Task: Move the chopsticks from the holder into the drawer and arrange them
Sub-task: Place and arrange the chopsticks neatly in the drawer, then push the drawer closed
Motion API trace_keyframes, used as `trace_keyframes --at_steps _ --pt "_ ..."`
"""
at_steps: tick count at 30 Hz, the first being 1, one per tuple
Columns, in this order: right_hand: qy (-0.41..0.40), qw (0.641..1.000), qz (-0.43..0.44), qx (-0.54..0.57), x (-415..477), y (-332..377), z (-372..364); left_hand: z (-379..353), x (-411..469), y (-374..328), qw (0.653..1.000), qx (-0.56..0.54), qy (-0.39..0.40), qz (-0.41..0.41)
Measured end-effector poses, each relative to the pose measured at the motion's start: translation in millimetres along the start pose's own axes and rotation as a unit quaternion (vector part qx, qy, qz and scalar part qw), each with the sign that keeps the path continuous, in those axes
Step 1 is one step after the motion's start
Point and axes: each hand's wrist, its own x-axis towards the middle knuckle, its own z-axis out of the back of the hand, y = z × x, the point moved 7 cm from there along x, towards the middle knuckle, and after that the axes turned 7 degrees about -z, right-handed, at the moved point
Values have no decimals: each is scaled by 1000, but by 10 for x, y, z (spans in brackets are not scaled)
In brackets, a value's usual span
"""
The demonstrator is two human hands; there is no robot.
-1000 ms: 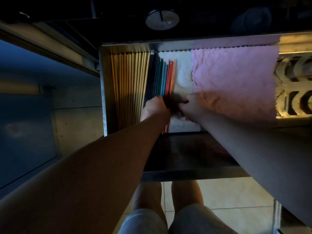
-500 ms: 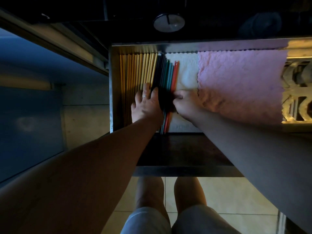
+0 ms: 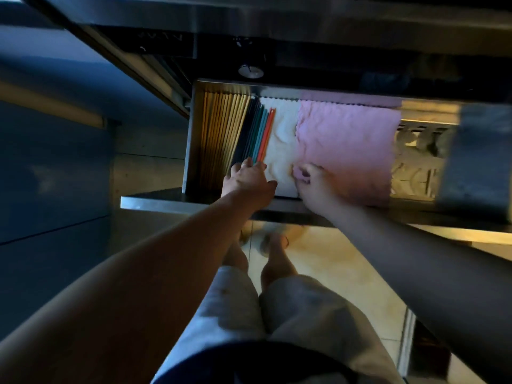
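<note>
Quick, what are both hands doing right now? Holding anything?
Left hand: open, straight fingers resting on the row of coloured chopsticks.
Right hand: closed, pinching the edge of the pink textured cloth.

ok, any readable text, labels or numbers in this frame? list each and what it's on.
Nothing can be read in this frame.
Faint pale marks on the dark panel above the drawer: too blurred to read.
On the round knob: only a pointer line, no numerals legible.
On the chopsticks and the pink cloth: no print visible.
</note>
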Motion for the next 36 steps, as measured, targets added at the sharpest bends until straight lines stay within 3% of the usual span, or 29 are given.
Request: trace_keyframes --at_steps 5,10,16,20,23,25,28,32,34,36 --pt "10 987 24 -158 -656 -254 302 -1 -736 -390 998 -8 -42 -35" --pt "-31 946 69 -315 -1292 -602 458 -161 -1271 -583 997 43 -14 -69" --pt "26 960 24 -277 -1709 -1017 524 -213 -1620 -587 998 -14 -31 -58" --pt "53 976 -17 -209 -1853 -1220 493 -293 -1650 -450 976 -216 -15 31" --pt "51 995 -80 -20 -1835 -1241 571 -295 -1611 -393 922 -375 -9 96" --pt "45 977 -142 152 -1818 -1230 632 -361 -1621 -395 855 -500 16 135" --pt "81 878 -252 399 -1811 -1239 623 -478 -1619 -502 703 -686 76 175" --pt "189 710 -297 609 -1698 -1151 567 -472 -1535 -618 543 -804 115 212" --pt "208 640 -288 681 -1629 -1067 571 -441 -1511 -655 485 -841 113 210" --pt "210 599 -276 722 -1586 -973 598 -405 -1478 -679 453 -862 118 192"
